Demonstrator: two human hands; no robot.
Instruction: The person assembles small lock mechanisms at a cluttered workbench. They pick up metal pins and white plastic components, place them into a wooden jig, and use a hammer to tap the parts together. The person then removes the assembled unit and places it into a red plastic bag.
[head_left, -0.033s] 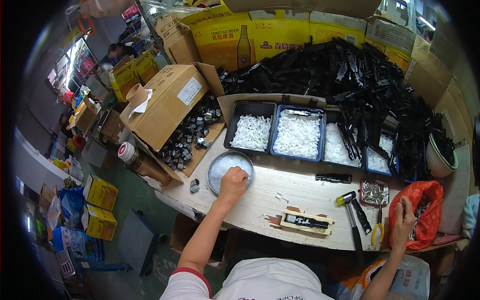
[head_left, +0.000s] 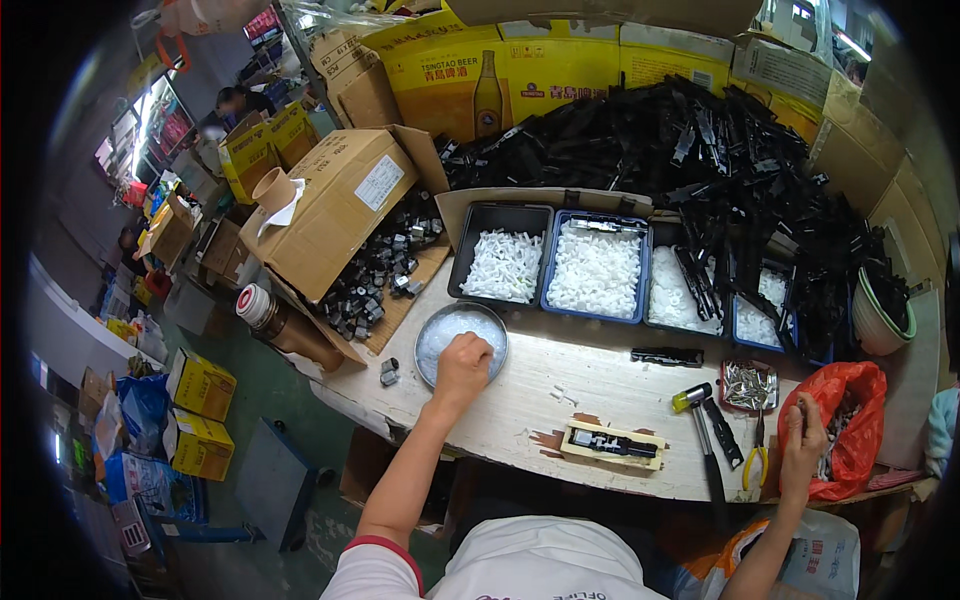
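Observation:
My left hand (head_left: 463,371) is over the near right rim of a round metal dish (head_left: 421,371). Its fingers are bent together at the pale, translucent small pieces (head_left: 452,330) inside; whatever they pinch is hidden. At the front right, my right hand (head_left: 803,440) is against the left side of a red plastic bag (head_left: 850,385) holding small metal-looking parts. Its fingers are curled, and I cannot make out anything in them. Between my hands, a cream fixture (head_left: 653,453) at the table's front edge holds a black, elongated part (head_left: 625,445) with a grey metallic block at its left.
Behind the dish stand bins of white plastic pieces (head_left: 500,266), backed by a large heap of black parts (head_left: 640,135). A hammer (head_left: 702,440), yellow-handled pliers (head_left: 757,465) and a red tray (head_left: 749,406) of metal pins lie right. Left are a bottle (head_left: 290,325) and a carton (head_left: 330,205).
My right hand has shifted very slightly left and down beside the red bag. My left hand stays at the dish.

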